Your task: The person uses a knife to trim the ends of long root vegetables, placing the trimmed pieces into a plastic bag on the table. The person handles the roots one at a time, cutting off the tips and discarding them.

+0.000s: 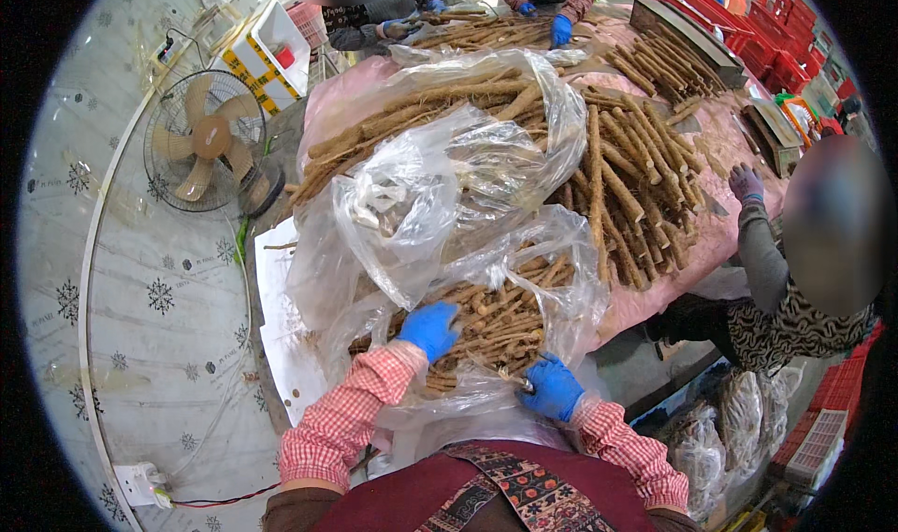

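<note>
Thin, brown, yam-like roots lie inside an opened clear plastic bag at the near side of the table. My left hand, in a blue glove, rests over the left part of these roots, its fingers pointing right and partly stretched. At the bag's near right edge is my right hand, also blue-gloved. Its fingers are closed round something small with a dark end, too small to name. Crumpled plastic lies beyond my left hand, partly covering longer roots.
Thick roots are piled right of the bag on a pink-covered table. A fan stands at left. A co-worker's gloved hand is at the right; another's blue glove is at the far side. Wrapped bundles stand lower right.
</note>
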Available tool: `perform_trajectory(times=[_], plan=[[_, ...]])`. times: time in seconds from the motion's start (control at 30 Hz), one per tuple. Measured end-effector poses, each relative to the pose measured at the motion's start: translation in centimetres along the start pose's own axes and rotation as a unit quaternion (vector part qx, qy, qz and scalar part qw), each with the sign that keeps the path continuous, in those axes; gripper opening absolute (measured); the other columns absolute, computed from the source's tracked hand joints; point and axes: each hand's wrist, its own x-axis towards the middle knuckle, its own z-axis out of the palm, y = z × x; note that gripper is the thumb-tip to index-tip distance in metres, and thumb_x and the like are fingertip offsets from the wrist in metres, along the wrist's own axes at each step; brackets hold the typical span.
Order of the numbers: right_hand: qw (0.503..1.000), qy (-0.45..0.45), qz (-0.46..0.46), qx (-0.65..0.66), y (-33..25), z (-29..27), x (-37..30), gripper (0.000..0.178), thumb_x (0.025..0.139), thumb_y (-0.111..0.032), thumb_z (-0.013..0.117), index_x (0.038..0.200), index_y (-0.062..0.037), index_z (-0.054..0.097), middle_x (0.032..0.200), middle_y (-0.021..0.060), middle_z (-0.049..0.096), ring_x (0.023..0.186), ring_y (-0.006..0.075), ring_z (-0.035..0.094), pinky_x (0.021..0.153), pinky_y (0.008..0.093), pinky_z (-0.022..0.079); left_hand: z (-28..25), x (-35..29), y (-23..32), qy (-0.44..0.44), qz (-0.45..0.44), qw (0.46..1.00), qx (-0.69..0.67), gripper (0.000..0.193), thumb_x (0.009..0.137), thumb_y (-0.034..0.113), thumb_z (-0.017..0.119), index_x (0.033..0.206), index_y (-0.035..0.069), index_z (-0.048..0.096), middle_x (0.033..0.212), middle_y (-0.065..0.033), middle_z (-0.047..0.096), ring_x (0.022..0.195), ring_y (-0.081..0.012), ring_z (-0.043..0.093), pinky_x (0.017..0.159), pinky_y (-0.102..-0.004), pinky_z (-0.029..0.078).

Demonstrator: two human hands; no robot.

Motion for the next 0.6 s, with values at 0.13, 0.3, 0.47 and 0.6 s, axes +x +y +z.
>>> perform_trajectory(times=[0.13, 0.3, 0.47, 0.6], plan=[[0.998, 0.02, 0.038, 0.055, -2.0, -2.4, 1.5, 0.024, 0.077, -0.026, 0.064, 0.079, -0.0028, 0.061, 0.074, 0.0173, 0.061, 0.079, 0.0393, 0.059, 0.081, 0.0444, 0.048, 3.4, -1.8, -1.9, 0.04, -0.008, 0.994, 0.099, 0.023, 0.082, 0.02, 0.059, 0.1, 0.006, 0.063, 0.102, -0.0202, 0.061, 0.094, -0.0383, 0.06, 0.08, -0.047, 0.049], [0.992, 0.101, 0.02, 0.079, -1.0, -2.3, 3.6, 0.028, 0.077, -0.023, 0.067, 0.082, 0.0024, 0.059, 0.103, 0.0243, 0.058, 0.09, 0.0417, 0.057, 0.078, 0.0471, 0.048, 2.7, -2.7, -2.1, 0.06, 0.005, 0.989, 0.133, 0.029, 0.074, 0.019, 0.064, 0.099, 0.006, 0.061, 0.095, -0.0202, 0.06, 0.089, -0.0388, 0.06, 0.078, -0.0472, 0.048], [0.969, 0.167, 0.172, -0.062, 3.5, -4.3, 3.1, 0.03, 0.075, -0.024, 0.07, 0.082, 0.0031, 0.059, 0.103, 0.0282, 0.058, 0.094, 0.0443, 0.056, 0.084, 0.049, 0.045, 1.4, -5.2, -3.1, 0.002, -0.076, 0.997, 0.007, 0.045, 0.079, 0.031, 0.066, 0.114, 0.004, 0.057, 0.107, -0.0208, 0.061, 0.099, -0.0379, 0.059, 0.085, -0.045, 0.047], [0.933, 0.285, 0.209, -0.063, 6.4, -4.2, 0.3, 0.029, 0.075, -0.023, 0.07, 0.08, 0.004, 0.06, 0.106, 0.0307, 0.057, 0.094, 0.0455, 0.056, 0.085, 0.0494, 0.045, 2.8, -5.9, -4.7, 0.006, -0.056, 0.998, 0.035, 0.052, 0.083, 0.036, 0.064, 0.123, 0.005, 0.055, 0.11, -0.0209, 0.061, 0.102, -0.0368, 0.06, 0.088, -0.044, 0.047]])
